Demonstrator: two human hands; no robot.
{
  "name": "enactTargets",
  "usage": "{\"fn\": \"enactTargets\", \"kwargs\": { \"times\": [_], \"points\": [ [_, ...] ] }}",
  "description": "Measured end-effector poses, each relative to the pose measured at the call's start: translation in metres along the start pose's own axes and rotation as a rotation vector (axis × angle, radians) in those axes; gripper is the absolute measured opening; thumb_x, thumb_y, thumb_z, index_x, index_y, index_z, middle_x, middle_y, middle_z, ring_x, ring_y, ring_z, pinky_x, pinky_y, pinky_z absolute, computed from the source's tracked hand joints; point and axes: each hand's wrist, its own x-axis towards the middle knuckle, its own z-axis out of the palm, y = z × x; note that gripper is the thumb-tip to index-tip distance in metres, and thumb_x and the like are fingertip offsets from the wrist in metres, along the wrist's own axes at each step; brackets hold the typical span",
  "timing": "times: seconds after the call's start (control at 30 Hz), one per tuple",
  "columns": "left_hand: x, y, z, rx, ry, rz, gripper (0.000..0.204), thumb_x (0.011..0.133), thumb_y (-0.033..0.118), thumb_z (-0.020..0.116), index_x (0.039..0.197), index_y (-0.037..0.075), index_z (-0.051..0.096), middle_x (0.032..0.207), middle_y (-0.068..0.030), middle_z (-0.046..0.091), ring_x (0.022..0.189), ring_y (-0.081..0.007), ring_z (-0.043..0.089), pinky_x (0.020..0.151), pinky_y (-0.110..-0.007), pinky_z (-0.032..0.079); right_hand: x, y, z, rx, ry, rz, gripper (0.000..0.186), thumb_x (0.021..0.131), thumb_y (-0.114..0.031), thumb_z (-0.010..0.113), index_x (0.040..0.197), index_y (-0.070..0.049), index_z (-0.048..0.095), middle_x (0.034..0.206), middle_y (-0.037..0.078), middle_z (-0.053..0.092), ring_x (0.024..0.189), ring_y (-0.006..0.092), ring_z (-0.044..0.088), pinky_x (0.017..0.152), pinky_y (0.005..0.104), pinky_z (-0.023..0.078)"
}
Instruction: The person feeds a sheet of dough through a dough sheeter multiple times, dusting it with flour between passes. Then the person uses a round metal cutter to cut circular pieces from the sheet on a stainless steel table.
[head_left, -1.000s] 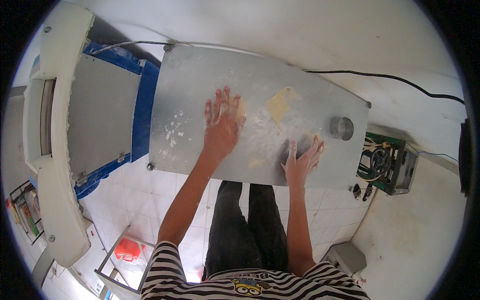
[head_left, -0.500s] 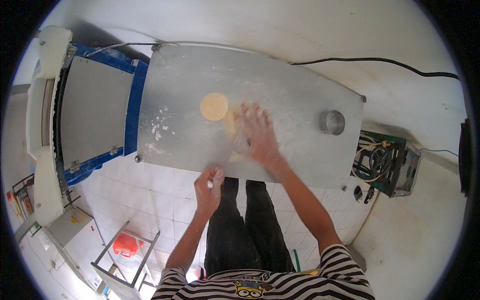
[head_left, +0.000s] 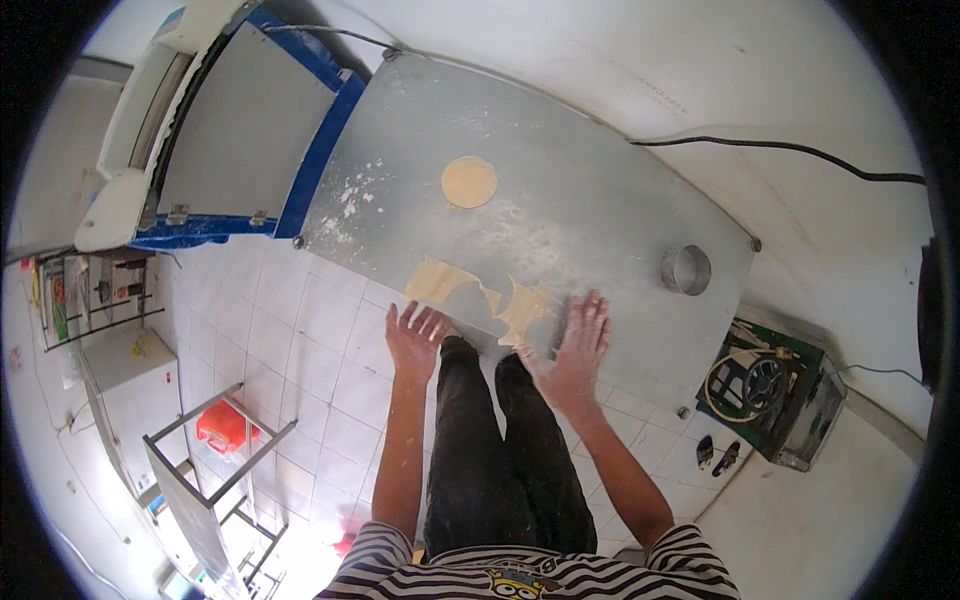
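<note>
A thin, pale yellow dough scrap [head_left: 431, 279] with a curved cut-out lies along the near edge of the grey metal table [head_left: 400, 225]. My left hand [head_left: 413, 343] is at that edge by the scrap's left part, its fingers spread and nothing visible in it. Beside the scrap's right end, my right hand [head_left: 575, 360] rests open on the tabletop, fingers stretched out and dusted with flour. Farther back lies a flat round of dough [head_left: 469, 182], apart from both hands. The metal ring cutter [head_left: 686, 270] stands on the table's right side.
Flour patches [head_left: 352, 200] mark the table's left side. A blue and white machine [head_left: 250, 120] adjoins the left end. Black cable [head_left: 770, 146] runs along the wall behind. Below the right end stands a green-framed device [head_left: 765, 390]; a metal rack [head_left: 205, 500] stands lower left.
The dough scrap has come from mid-table to the near edge, along with my right hand. My left hand, closed before, has opened. The whole view has turned.
</note>
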Motion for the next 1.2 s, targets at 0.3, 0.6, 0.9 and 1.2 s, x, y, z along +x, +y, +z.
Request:
{"fn": "enactTargets", "kwargs": {
  "times": [0.3,0.6,0.9,1.2],
  "points": [
    [0.027,0.050,0.017,-0.072,-0.058,0.517,0.080,0.106,0.059,0.049,0.166,0.011,0.026,0.164,-0.0173,0.035,0.150,-0.0348,0.035,0.128,-0.051,0.022,0.070,-0.108,0.088,0.002,-0.089,-0.387,0.112,0.090,-0.068,0.068,0.166,0.001,0.023,0.173,0.033,0.008,0.162,0.0490,0.007,0.130,0.0581,0.008],
    [0.052,0.136,0.011,-0.293,-0.292,0.291,0.078,0.109,0.058,0.042,0.166,0.008,0.024,0.170,-0.0148,0.031,0.157,-0.0329,0.028,0.128,-0.051,0.024,0.184,-0.205,0.149,0.069,0.013,-0.598,0.105,0.095,-0.068,0.059,0.166,0.001,0.024,0.172,0.031,0.019,0.160,0.0472,0.016,0.131,0.0550,0.014],
    [0.107,0.123,-0.020,0.185,-0.695,0.487,0.071,0.110,0.056,0.036,0.162,0.008,0.038,0.167,-0.0142,0.040,0.153,-0.0349,0.037,0.127,-0.055,0.026,0.142,-0.236,0.184,-0.147,-0.087,-0.818,0.059,0.110,-0.036,0.047,0.148,0.007,0.052,0.162,0.029,0.042,0.154,0.0431,0.034,0.128,0.0521,0.024],
    [0.007,0.192,-0.125,-0.380,-0.379,-0.157,0.058,0.113,0.045,0.033,0.159,0.010,0.043,0.160,-0.0111,0.050,0.147,-0.0330,0.046,0.122,-0.052,0.036,-0.002,-0.318,0.268,0.418,-0.278,-0.328,0.045,0.107,-0.020,0.051,0.149,-0.007,0.057,0.164,0.018,0.046,0.155,0.0397,0.035,0.127,0.0550,0.022]
  ]
}}
